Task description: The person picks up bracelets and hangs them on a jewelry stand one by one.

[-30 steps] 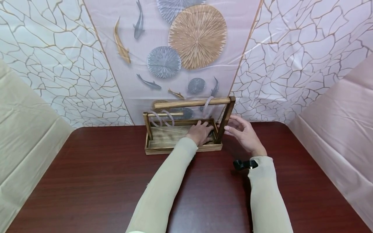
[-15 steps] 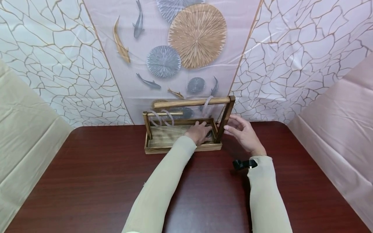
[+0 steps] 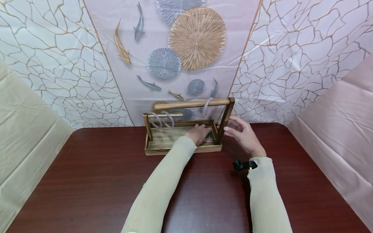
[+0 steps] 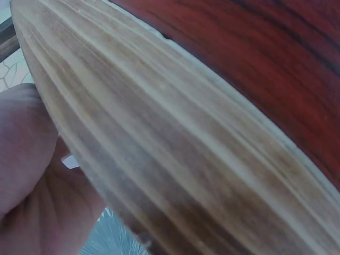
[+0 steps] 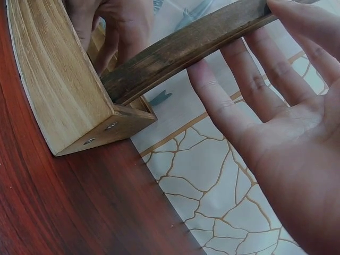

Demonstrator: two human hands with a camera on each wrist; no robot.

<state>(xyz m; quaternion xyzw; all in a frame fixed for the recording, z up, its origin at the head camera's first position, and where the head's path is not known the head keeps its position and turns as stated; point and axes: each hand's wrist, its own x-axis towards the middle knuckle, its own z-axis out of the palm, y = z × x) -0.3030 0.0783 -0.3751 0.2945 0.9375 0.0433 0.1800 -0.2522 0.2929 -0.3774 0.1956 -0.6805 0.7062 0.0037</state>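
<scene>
A wooden jewelry stand (image 3: pixel 163 150) stands at the table's back, its shallow tray carrying a tall post (image 3: pixel 225 121) on the right and a short post on the left, each with a crossbar. My left hand (image 3: pixel 197 133) reaches down into the tray's right end, beside a small dark thing (image 3: pixel 208 136). Its fingertips are partly hidden, and I cannot tell whether they hold that thing. My right hand (image 3: pixel 244 136) holds the tall post from outside; the right wrist view shows the thumb on one side and fingers (image 5: pixel 210 90) against the other.
Two pale translucent bangles (image 3: pixel 168 119) hang on the short crossbar (image 3: pixel 178 114). A third bangle (image 3: pixel 206 108) hangs on the long upper crossbar (image 3: pixel 186 104). A patterned cloth backdrop (image 3: pixel 262 81) rises right behind the dark red table (image 3: pixel 96 181).
My left hand has drawn back slightly to the left inside the tray, showing more of the small dark thing. The right hand and the stand keep their places.
</scene>
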